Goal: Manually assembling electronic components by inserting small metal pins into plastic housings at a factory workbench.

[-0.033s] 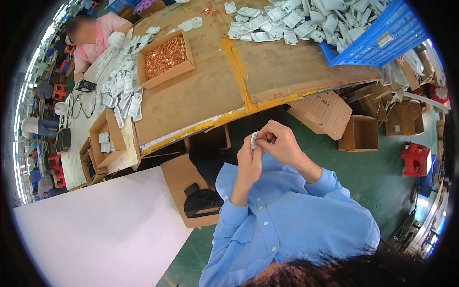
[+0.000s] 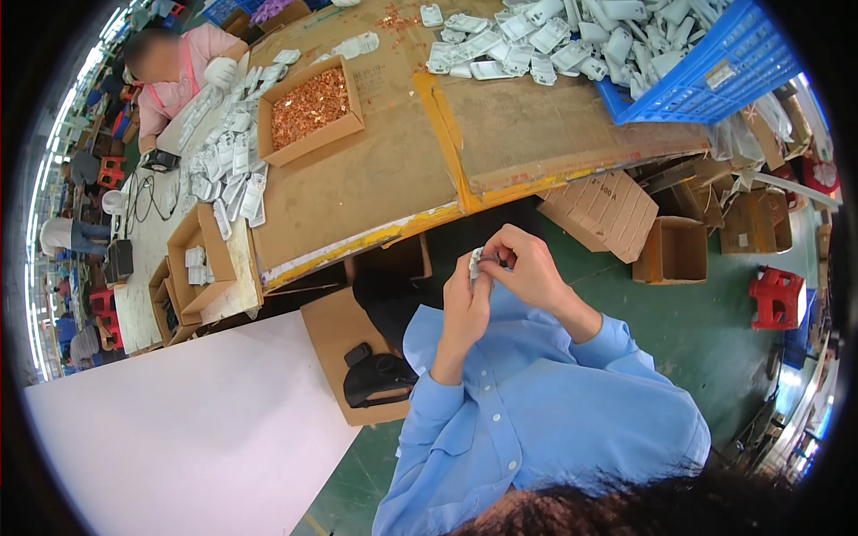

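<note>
In the head view, the left hand is pinching a small white part between thumb and fingers, while the right hand is pinching at its right side; I cannot tell whether those fingers are also gripping something smaller. The part is sitting between both hands, just off the near edge of the table. The step in hand seems to be fine fingertip work on this part; the next move is probably calling for a steady left hold and light right-hand pressure.

Counting: one part is being held; one cardboard box is holding coppery pieces, too many to count; one blue crate is leaning; two main heaps of white pieces are lying about, uncountable.
</note>
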Demonstrator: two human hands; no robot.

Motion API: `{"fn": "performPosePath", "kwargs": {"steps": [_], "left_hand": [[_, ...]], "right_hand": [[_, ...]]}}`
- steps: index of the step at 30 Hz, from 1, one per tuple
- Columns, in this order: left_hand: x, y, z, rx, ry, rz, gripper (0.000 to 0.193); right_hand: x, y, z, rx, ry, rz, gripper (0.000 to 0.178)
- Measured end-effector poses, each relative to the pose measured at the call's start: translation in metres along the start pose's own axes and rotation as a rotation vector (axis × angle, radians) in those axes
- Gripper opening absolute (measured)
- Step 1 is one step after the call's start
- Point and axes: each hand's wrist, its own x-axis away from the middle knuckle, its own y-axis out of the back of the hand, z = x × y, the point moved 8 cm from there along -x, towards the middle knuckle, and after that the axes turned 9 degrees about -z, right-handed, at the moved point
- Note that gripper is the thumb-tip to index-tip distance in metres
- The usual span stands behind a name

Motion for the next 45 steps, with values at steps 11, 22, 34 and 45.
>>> {"fn": "performPosePath", "kwargs": {"steps": [11,22,34,45], "left_hand": [[0.002,0.007,0.016,0.124,0.091,-0.029,0.023],[0.003,0.006,0.001,-0.046,0.009,-0.029,0.024],[0.004,0.006,-0.004,-0.054,-0.022,0.001,0.025],[0.006,0.007,-0.006,-0.062,-0.033,0.018,0.024]], "right_hand": [[0.002,-0.001,-0.001,0.005,-0.053,0.05,0.024],[0.003,-0.001,-0.002,-0.003,-0.055,0.001,0.017],[0.002,-0.001,0.005,0.033,0.006,0.043,0.016],[0.002,-0.004,0.004,0.06,0.0,0.05,0.016]]}}
